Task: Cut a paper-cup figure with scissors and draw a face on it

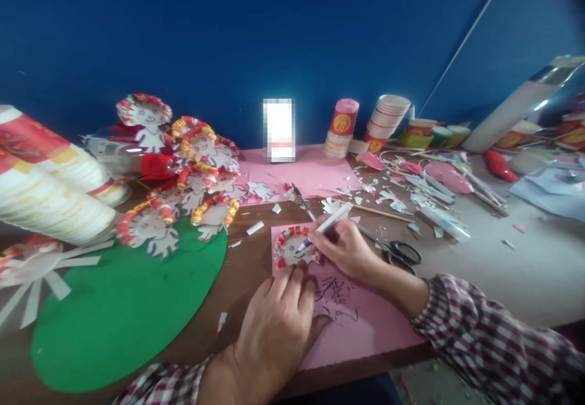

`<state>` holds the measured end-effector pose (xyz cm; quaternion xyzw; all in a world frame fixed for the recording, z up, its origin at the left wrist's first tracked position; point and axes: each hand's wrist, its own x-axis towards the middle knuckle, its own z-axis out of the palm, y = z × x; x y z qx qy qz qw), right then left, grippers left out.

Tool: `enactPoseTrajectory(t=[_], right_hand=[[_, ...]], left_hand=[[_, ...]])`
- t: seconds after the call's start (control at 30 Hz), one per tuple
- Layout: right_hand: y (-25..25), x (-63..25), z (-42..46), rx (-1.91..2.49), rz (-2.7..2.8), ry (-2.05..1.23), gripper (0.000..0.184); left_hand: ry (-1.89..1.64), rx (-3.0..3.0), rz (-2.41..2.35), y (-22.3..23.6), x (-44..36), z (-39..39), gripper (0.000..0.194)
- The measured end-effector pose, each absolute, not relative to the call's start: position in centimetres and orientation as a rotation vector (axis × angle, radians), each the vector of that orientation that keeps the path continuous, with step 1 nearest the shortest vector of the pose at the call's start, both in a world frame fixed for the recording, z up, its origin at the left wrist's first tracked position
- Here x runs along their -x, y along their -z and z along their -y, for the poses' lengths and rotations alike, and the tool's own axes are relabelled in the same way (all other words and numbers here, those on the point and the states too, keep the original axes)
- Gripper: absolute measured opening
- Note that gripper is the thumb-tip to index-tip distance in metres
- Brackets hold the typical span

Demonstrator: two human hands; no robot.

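Note:
My right hand is closed around a white marker pen. Its purple-blue tip touches the drawn face of a paper doll with a red, patterned curled rim. A smile and eyes show on the white face. Fingers of my left hand are bent over the doll's lower edge, holding it down and hiding its body. Beneath both lies a pink sheet with dark pen scribbles. Black-handled scissors rest just right of my right hand.
Several finished-looking paper dolls are piled left, partly over a green oval sheet. Stacked paper cups lie far left; more cup stacks stand behind. Paper scraps litter the table. A blurred white object stands by the blue wall.

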<state>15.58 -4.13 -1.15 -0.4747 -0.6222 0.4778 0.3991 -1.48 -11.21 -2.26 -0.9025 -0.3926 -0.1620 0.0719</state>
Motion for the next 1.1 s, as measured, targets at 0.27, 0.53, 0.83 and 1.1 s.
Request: enactPoseTrajectory(t=[0.27, 0.53, 0.83, 1.1], right_hand=[[1.4, -15.9, 3.5, 1.08, 1.354, -1.137, 0.019], [1.4, -17.7, 1.7, 1.229, 1.528, -0.516, 0.021], [2.3, -19.4, -0.3, 1.444, 1.695, -0.225, 0.043], [1.8, -19.0, 0.0, 1.326, 1.583, -0.476, 0.026]], left_hand=[[0.516, 2.725, 1.178, 2.3, 1.5, 11.1, 0.04], [0.465, 2.756, 1.185, 1.6, 1.4, 11.0, 0.041], [0.451, 2.722, 1.177, 1.4, 1.4, 10.8, 0.042], [0.451, 2.784, 1.186, 1.1, 1.6, 10.6, 0.044]])
